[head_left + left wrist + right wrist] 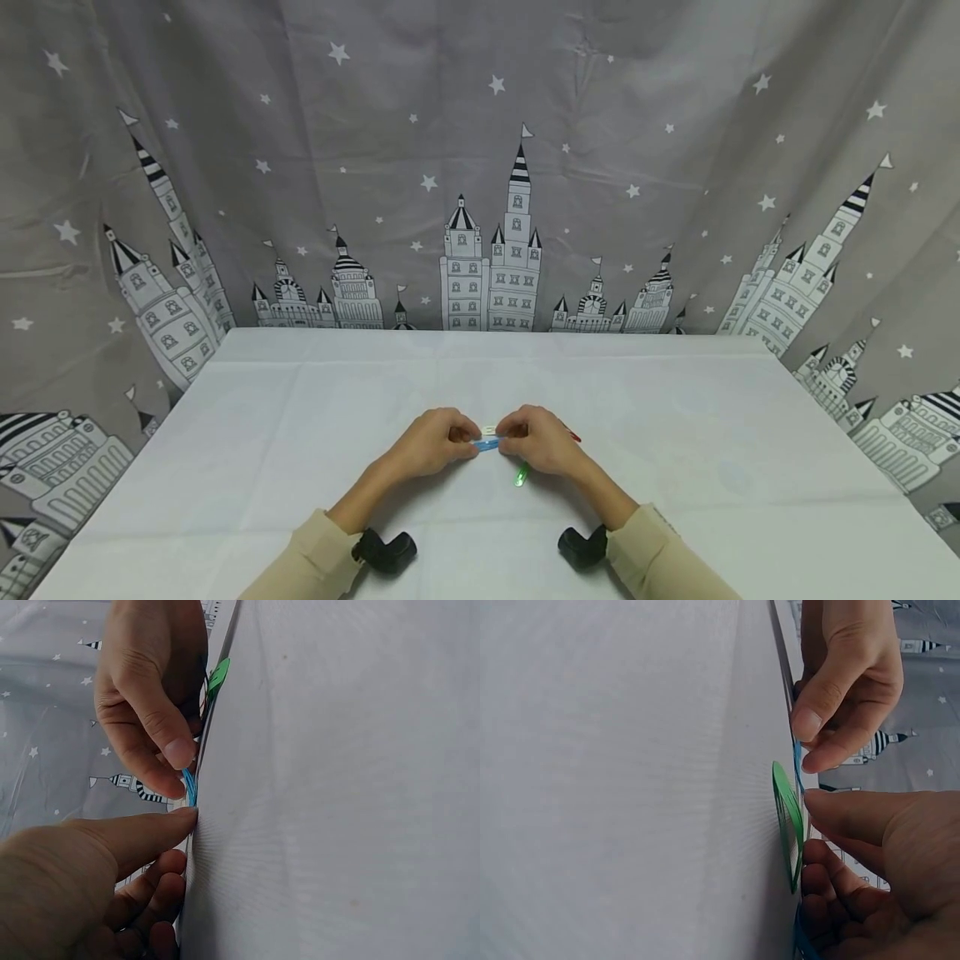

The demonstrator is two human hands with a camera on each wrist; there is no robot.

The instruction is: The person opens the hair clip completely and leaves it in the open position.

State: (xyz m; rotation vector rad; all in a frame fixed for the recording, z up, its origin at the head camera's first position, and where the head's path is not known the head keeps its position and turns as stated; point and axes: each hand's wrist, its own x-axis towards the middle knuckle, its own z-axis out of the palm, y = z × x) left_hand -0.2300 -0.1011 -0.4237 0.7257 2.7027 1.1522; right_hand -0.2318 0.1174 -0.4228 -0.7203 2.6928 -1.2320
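Note:
A blue snap hair clip (pixel 487 445) spans the gap between my two hands, low over the white table. My left hand (pixel 431 443) pinches its left end between thumb and fingers. At the other end, the thumb and fingers of my right hand (pixel 542 442) pinch it too. The fingertips hide both ends. Just beyond it lies a white clip (pixel 489 431), partly covered by the hands. A green snap hair clip (pixel 787 825) rests on the table below my right hand. Past that hand, only the tip of a red piece (pixel 574 435) shows.
The white cloth-covered table (pixel 300 400) extends around the hands. A grey curtain (pixel 420 150) printed with castles and stars hangs behind it. Another blue piece (pixel 804 941) appears under my right hand in the right wrist view, mostly hidden. Black wrist mounts (pixel 386 553) sit at both cuffs.

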